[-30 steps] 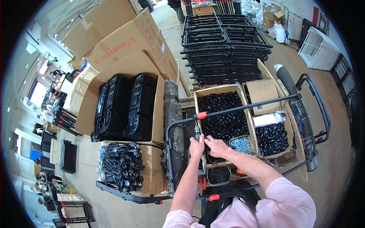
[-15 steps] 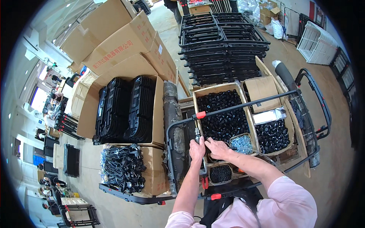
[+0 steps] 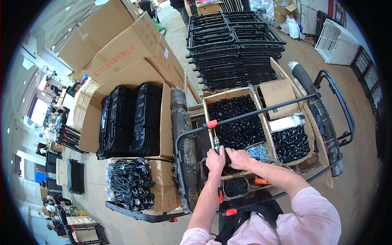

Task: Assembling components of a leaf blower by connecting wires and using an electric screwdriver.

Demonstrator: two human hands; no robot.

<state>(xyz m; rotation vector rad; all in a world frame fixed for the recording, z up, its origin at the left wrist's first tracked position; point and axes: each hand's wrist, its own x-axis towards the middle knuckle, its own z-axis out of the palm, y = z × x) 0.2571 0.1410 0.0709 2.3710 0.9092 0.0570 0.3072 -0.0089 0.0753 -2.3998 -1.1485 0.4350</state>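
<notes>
My left hand (image 3: 215, 161) is closed around a power screwdriver (image 3: 217, 141). Its metallic front end pokes out beyond my thumb, while the rest of its body is mostly hidden. Close beside it, my right hand (image 3: 239, 159) has its fingers curled in near the tool; what they hold, if anything, is hidden. Around both arms lies a large black tubular frame (image 3: 267, 110) with red clips (image 3: 211, 123). Below the frame, silvery screws (image 3: 258, 151) fill a small tray to the right of my hands. Another small basket nearer me contains black screws (image 3: 236, 187).
Open boxes of black plastic caps (image 3: 239, 122) lie ahead. On the left, a carton (image 3: 166, 122) has stacked black plastic panels (image 3: 147, 118); bundled black cables (image 3: 130, 183) sit nearer. Black frames (image 3: 237, 49) are stacked beyond. A padded roller (image 3: 178, 110) runs beside the boxes.
My left hand and the screwdriver have shifted slightly right, and the tool's front end now sits further inside the frame's left side. My right hand stays close to it. The view has turned slightly.
</notes>
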